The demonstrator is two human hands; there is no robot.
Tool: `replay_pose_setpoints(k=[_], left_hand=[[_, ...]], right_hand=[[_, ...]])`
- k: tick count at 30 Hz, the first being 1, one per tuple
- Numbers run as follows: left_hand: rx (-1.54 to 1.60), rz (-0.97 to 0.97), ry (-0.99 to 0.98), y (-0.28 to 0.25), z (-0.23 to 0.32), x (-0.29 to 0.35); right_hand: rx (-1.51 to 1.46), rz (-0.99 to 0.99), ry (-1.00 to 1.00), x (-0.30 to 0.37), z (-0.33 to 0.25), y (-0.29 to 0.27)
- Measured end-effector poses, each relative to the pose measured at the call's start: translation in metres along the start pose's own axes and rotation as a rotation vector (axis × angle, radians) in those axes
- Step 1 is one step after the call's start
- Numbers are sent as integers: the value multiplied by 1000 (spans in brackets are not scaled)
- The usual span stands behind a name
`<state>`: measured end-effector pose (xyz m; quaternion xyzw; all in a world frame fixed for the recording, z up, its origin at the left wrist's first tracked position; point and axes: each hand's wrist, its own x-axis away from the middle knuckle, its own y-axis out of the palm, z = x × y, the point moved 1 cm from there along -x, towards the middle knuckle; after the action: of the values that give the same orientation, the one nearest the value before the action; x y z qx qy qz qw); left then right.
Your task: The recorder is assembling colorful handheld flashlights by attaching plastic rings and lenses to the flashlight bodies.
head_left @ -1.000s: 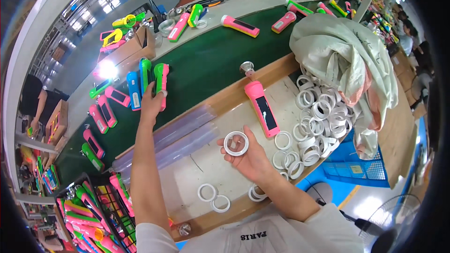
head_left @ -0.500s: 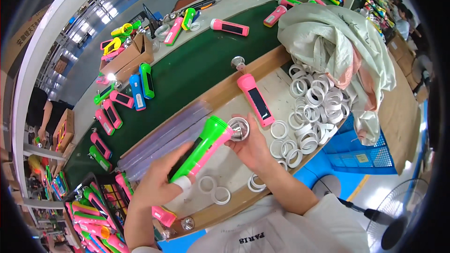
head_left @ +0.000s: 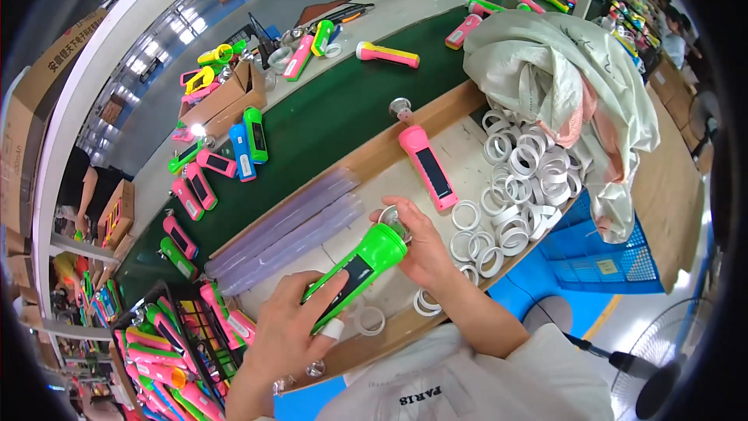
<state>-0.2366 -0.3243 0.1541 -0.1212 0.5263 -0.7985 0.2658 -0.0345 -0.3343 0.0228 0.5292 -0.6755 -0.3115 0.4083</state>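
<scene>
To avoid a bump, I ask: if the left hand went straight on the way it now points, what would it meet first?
The green flashlight in the left hand would lead, and probably meet the silver reflector in the right hand first, though depth is unclear.

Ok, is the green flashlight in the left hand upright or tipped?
Tipped: the green flashlight slants, its wide head beside the right hand.

1. Green flashlight (head_left: 357,271): one was held.
2. Silver reflector (head_left: 393,220): one was held.
3. White rings (head_left: 552,179): many overlapped; exact count was indeterminate.
4. Pink flashlight (head_left: 428,168): one lay beside the rings.
5. Clear tubes (head_left: 300,231): at least two were visible.
6. Blue flashlight (head_left: 242,153): one lay on the belt (head_left: 319,121).
7. Sack (head_left: 549,70): one was present.
8. Blue basket (head_left: 604,253): one was present.
</scene>
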Motion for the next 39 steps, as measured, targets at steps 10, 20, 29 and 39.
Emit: replay_pose_setpoints(k=[10,20,29,39], left_hand=[[685,37,-108,21,-16,16],[-349,95,287,40,-20,-10],[-75,98,218,24,-16,-13],[911,-43,27,41,-30,2]], right_hand=[[858,-379,-538,45,-18,26],[367,74,273,19,-7,-10],[828,-194,-149,24,-35,18],[1153,-771,-837,61,-59,48]])
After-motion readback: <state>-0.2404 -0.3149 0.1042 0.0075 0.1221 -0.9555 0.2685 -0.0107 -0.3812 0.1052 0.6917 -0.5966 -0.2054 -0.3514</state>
